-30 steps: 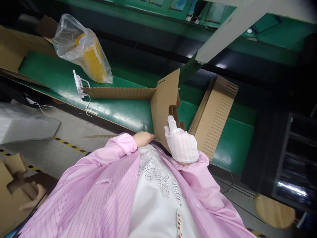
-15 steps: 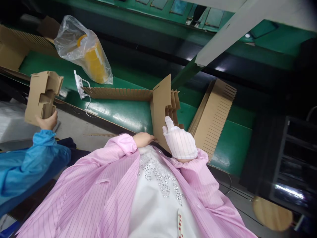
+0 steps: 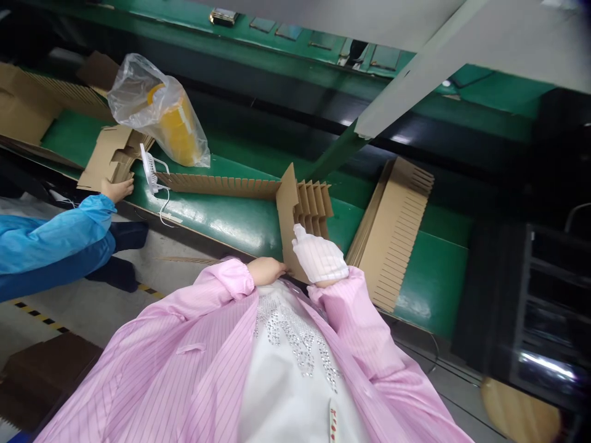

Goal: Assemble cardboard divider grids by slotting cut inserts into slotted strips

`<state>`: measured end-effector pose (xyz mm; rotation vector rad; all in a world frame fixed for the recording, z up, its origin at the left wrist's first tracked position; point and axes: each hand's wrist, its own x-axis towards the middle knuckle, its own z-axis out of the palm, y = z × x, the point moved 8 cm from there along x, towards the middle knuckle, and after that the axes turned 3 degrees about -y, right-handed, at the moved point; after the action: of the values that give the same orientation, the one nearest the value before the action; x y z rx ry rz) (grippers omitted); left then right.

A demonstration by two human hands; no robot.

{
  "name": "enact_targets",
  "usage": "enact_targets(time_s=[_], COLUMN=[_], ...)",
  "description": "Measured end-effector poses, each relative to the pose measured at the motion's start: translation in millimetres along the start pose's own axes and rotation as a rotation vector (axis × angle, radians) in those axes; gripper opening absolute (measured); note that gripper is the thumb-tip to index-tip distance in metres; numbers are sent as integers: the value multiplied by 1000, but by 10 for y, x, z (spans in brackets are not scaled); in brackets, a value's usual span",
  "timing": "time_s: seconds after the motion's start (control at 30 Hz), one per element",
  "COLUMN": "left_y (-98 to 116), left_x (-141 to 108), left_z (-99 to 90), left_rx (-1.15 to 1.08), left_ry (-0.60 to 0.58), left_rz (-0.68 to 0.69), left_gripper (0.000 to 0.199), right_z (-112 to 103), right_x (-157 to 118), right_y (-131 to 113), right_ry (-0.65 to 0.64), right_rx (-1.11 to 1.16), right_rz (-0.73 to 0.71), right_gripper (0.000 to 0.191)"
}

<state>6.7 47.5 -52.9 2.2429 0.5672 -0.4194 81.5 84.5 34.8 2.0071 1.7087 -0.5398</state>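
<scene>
"Grid (image 3: 317, 202): where do we have it?"

"On the bench (image 3: 221, 218), just beyond our hands. Its panel (image 3: 287, 212) stands on the left side, with the slats to the right. One slotted strip (image 3: 221, 186) runs left from the panel to the fan (image 3: 149, 170)."

"What is the state of our hands?"

"They are apart. Our left hand (image 3: 266, 271), bare, has its fingers together at the near end of the panel; we cannot tell whether they clamp it. Our right hand (image 3: 320, 258), gloved, is at the near side of the slats; its grip is hidden from us."

"Which faults should we guard against?"

"First, creasing. The card looks thin, so uneven pressure from our right hand could bend the panel or spring a slat loose. Second, snagging. If we shift the grid, the strip could drag the fan or catch its cord (image 3: 162, 212). Third, glove catch: loose fabric could hook on a slat edge."

"What of the surroundings?"

"To the right, the stack (image 3: 401, 231) is near our right arm; a wide elbow swing could scatter it. To the left, a co-worker's hand (image 3: 117, 189) is at the cartons (image 3: 105, 159); a push rightward could jolt the fan against our strip."
</scene>
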Motion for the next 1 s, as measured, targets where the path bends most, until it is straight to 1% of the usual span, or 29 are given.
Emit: enact_targets(time_s=[0.13, 0.2, 0.3, 0.4, 0.53, 0.6, 0.73, 0.8, 0.9, 1.0], left_y=[-15, -16, -11, 15, 49, 47, 60, 53, 53, 53], left_x=[-9, -4, 6, 9, -4, -15, -34, -37, -49, -91], left_z=[8, 16, 25, 14, 6, 2, -14, -12, -16, -72], left_rx=[10, 2, 11, 37, 79, 105, 114, 121, 130, 160], left_ry=[8, 10, 3, 4, -14, -24, -19, -19, -17, 1], left_rz=[-6, 1, 3, 5, 3, -14, -14, -32, -46, -55], left_gripper=[34, 35, 35, 33, 29, 28, 30, 29, 29, 28], right_z=[37, 72, 146, 276, 398, 378, 216, 174, 198, 232], right_x=[141, 167, 177, 214, 258, 221, 91, 73, 139, 203], right_y=[1, 10, -12, -103, -200, -219, -230, -211, -200, -190], right_ry=[-67, -93, -103, -95, -47, -29, -7, -20, -43, -30], right_rx=[-3, -14, -11, 9, 34, 54, 70, 93, 130, 170], right_rz=[-93, -104, -64, -1, 119, 142, 85, 77, 77, 78], right_gripper=[42, 42, 45, 48, 54, 54, 45, 42, 36, 33])
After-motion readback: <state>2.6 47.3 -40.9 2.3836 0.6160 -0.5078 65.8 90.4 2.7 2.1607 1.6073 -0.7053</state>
